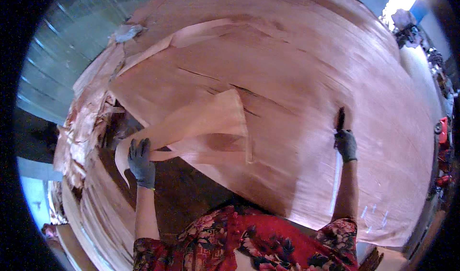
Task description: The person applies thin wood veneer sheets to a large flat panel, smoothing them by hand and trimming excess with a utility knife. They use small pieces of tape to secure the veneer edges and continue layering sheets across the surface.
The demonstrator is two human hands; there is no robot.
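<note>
The left hand (142, 165), in a grey glove, is at the near-left edge of the large sheet (297, 69), with its fingers closed around the narrow end of a loose thin piece (191, 122). This piece has the same brownish-pink tone as the large sheet, only somewhat paler. Its long axis runs slantwise from the left hand toward the right and away from the person, so that its wide end points to the middle of the large sheet and is over it; at that end its outer border turns back toward the person. The narrow end bends down just outside the large sheet, above a dark area (184, 189). The right hand (347, 145), gloved also, is over the right part of the large sheet and grasps a dark slim object (341, 117), whose long axis points almost straight away from the person. From below this hand a narrow pale strip (335, 184) goes toward the near edge of the large sheet; whether it is joined to the dark object, I cannot tell. Dark splits (194, 73) show left of the middle of the large sheet. Farther out, beyond its left edge, there are torn scraps (79, 146) in a heap and curved layered sheets (105, 189); beyond its right edge, a red object (443, 129).
</note>
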